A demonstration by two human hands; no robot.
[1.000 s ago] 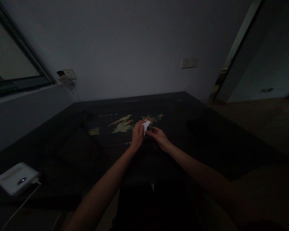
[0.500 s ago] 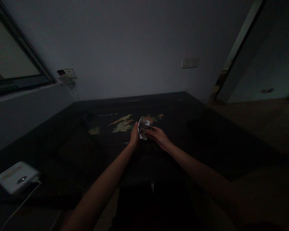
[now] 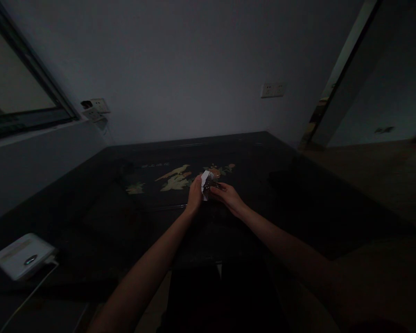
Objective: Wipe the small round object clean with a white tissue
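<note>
In the dim light, my left hand grips a crumpled white sheet, which looks like paper or tissue. My right hand is closed on a small, dark, shiny object with bright glints, whose kind I cannot make out. That object lies against the sheet, between my two hands. Both hands are above the near middle of a dark, glossy table. My fingers hide part of the sheet and of the shiny object.
Colourful bird-and-flower pictures decorate the tabletop. A white box-like device with a cable stands at the left. Wall sockets are behind the table, with more sockets at the left corner. A window is at the upper left.
The white sheet has shifted and folded differently against the shiny object, and less of it shows on the right. My hands have stayed in nearly the same place.
</note>
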